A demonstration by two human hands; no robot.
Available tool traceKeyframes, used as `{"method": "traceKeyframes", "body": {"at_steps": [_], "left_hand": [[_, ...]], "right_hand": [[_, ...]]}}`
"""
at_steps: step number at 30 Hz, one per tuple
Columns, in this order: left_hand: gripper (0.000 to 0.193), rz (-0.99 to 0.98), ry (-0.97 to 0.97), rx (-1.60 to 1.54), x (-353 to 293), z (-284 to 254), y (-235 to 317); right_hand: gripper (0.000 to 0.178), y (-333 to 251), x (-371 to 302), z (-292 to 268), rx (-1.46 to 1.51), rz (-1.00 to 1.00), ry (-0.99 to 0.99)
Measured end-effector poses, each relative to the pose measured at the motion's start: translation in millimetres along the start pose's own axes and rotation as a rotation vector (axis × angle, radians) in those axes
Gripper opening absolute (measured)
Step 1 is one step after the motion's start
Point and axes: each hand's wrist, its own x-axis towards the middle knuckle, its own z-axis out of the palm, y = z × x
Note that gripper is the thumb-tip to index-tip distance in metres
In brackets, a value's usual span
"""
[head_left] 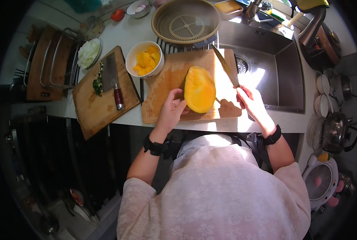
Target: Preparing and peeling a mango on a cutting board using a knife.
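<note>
My left hand (173,107) grips the lower left edge of a mango half (200,90), with its yellow flesh facing up and green skin showing along one side. The mango half is over a wooden cutting board (167,66) at the counter's front. In my right hand (251,103) is a kitchen knife (225,66), held by its handle, the blade pointing away and to the left, apart from the mango. A white bowl (137,51) of yellow mango chunks (147,61) stands by the board's far left corner.
Left is a second cutting board (91,116) bearing a cleaver (110,74) and chopped greens (98,85). Behind it sits a plate of chopped white pieces (89,53). A beige colander (186,22) lies beyond my board. The steel sink (272,86) is right; a dark cooker (321,44) stands past it.
</note>
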Motion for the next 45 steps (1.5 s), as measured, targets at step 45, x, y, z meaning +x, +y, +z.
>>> {"method": "traceKeyframes", "body": {"at_steps": [45], "left_hand": [[0.050, 0.091, 0.018, 0.219, 11, 15, 0]], "right_hand": [[0.022, -21, -60, -25, -0.304, 0.362, -0.141]]}}
